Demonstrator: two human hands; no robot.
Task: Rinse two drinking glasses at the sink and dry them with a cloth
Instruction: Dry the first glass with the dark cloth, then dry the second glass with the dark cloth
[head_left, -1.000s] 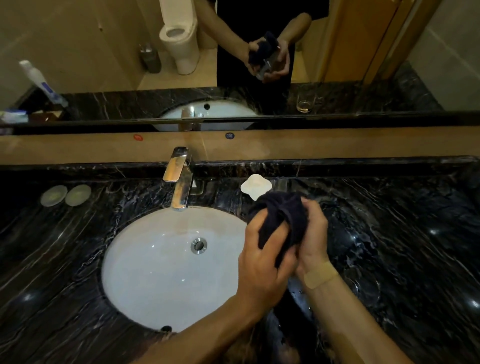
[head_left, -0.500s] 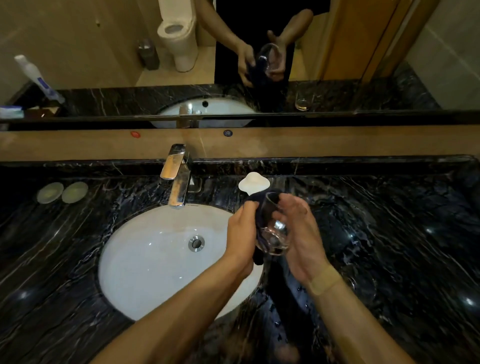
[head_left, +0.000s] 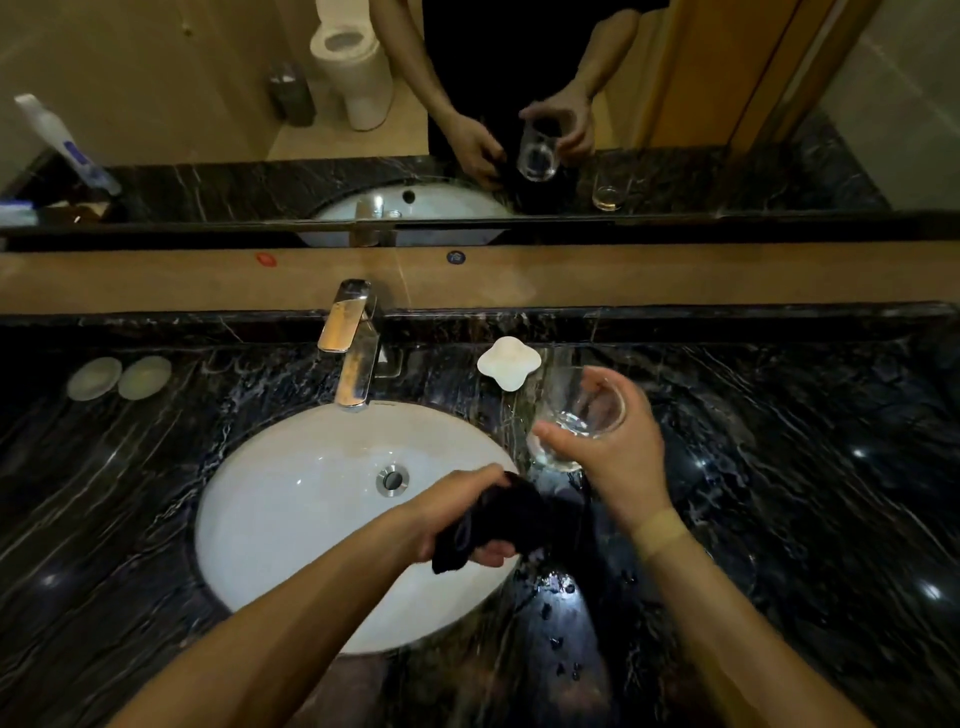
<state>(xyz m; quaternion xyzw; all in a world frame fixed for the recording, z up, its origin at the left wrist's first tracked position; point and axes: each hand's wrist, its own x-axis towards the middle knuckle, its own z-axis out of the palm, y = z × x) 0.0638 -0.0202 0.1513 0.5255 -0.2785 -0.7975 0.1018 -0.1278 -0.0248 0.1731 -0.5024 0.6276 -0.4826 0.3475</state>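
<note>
in the head view, your right hand (head_left: 613, 457) gripped a clear glass (head_left: 582, 410), tipped on its side with its mouth toward you, above the dark marble worktop (head_left: 805, 493) just right of the white sink (head_left: 311, 519). your left hand (head_left: 457, 514) was closed around a bunched dark cloth (head_left: 498, 525) over the sink's right rim, apart from the glass. a second glass (head_left: 558, 364) stood on the worktop beside a white dish (head_left: 509, 361), behind the held one. the tap (head_left: 353, 343) was not running.
</note>
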